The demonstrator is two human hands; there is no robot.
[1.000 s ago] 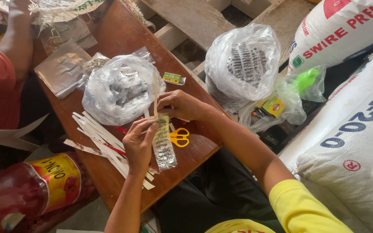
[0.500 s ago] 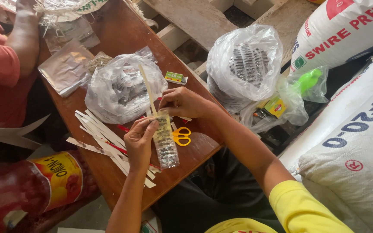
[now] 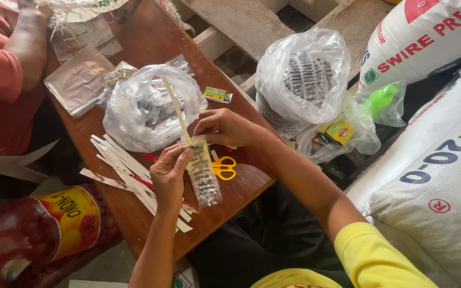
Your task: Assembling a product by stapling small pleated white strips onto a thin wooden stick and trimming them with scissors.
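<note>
The small clear packet (image 3: pixel 203 173) sits just left of the frame's middle, lifted a little off the bench (image 3: pixel 150 37), with a row of small dark pieces inside. A pale paper strip (image 3: pixel 174 109) stands up from its mouth, slanting toward the upper left. The left hand (image 3: pixel 169 176) pinches the packet's upper edge between thumb and fingers; the right hand (image 3: pixel 225 128) is closed on the packet top where the strip meets it.

As I judge it, doing this well means keeping the strip square across the mouth and the plastic flat under the pinch, so nothing creases or slips; the contents should stay settled low in the packet, away from the edge being worked.

Just right of the packet lie small yellow-handled scissors (image 3: pixel 224 168). To the lower left, more white strips (image 3: pixel 129 170) fan across the wood. Above them rests a large clear bag (image 3: pixel 145 112) of similar goods, and a second full bag (image 3: pixel 302 74) stands off the bench, upper right of middle. Another person's arm (image 3: pixel 28 42) rests at the upper left.
</note>
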